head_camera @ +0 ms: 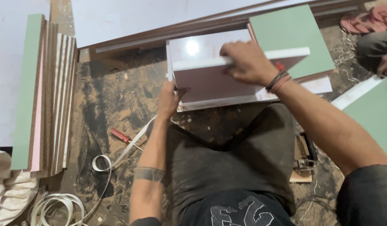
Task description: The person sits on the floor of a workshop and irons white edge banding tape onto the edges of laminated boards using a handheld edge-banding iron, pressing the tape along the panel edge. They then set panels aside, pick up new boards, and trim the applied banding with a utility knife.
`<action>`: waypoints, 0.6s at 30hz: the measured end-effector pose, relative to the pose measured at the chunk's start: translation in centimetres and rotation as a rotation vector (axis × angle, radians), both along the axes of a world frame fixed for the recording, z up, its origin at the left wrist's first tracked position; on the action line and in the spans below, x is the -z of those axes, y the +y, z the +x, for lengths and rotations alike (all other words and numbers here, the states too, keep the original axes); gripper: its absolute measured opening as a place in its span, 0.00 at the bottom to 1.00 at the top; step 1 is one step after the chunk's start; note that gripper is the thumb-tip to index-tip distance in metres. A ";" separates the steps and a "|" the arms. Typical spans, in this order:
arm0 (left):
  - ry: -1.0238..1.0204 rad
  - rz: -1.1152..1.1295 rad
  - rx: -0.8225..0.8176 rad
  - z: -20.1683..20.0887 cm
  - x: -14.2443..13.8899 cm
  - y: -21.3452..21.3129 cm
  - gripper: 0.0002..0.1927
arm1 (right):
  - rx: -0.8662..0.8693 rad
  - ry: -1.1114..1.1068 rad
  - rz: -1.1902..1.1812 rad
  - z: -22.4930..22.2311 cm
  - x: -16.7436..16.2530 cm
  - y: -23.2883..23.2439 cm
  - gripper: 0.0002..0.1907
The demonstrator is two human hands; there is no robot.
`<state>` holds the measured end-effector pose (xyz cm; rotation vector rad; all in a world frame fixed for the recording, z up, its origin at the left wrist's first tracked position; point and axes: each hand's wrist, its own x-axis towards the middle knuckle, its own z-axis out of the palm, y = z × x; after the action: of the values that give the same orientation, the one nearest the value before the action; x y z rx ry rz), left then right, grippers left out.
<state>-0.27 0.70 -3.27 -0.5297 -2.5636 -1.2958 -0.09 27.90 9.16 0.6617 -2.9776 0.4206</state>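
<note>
A small white laminated box (210, 79), open toward me, stands on the dusty floor in front of my knees. My right hand (246, 62) grips the box's upper white edge near the middle. At the near left corner of the box my left hand (167, 100) presses flat against its side. A strip of white edge band (130, 146) trails from that corner down to the floor.
Laminated boards (45, 96) stand stacked on edge at the left. A red-handled screwdriver (123, 137) lies on the floor. Green panels (292, 35) lie behind the box and at the right. Coiled edge band (55, 207) lies bottom left. Another person's hand (386, 62) and sandals (367, 21) show top right.
</note>
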 end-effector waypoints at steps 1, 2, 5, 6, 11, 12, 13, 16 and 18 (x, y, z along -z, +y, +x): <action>0.040 -0.023 -0.009 -0.3 -0.9 -0.2 0.19 | -0.020 0.031 -0.049 -0.5 -0.5 1.1 0.21; 0.089 -0.045 -0.013 -1.1 -2.2 -0.2 0.18 | -0.068 0.099 -0.147 -1.3 -1.2 2.7 0.22; 0.295 -0.033 0.092 -2.0 -6.3 0.5 0.13 | 0.036 -0.063 -0.396 0.2 -0.7 8.2 0.24; 0.281 -0.042 0.119 -2.3 -7.6 1.4 0.11 | 0.103 -0.162 -0.470 0.5 -0.4 9.9 0.25; 0.301 -0.266 0.297 -2.3 -10.2 7.5 0.11 | 0.264 -0.139 -0.399 2.1 4.7 11.3 0.25; 0.315 -0.263 0.314 -2.0 -10.0 8.1 0.11 | 0.272 -0.121 -0.439 2.5 5.2 11.6 0.26; 0.332 -0.256 0.318 -1.9 -9.7 8.4 0.12 | 0.281 -0.104 -0.482 2.9 5.7 11.7 0.27; 0.286 -0.207 0.325 -2.3 -9.6 7.1 0.12 | 0.297 -0.107 -0.726 3.6 6.1 12.7 0.28; 0.129 -0.128 0.320 -3.2 -10.2 5.2 0.11 | 0.233 -0.063 -0.861 3.9 5.4 13.2 0.28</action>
<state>-3.42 5.90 6.98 -1.0492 -2.5388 -1.1464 3.83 41.06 3.75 0.1991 -2.4772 1.5595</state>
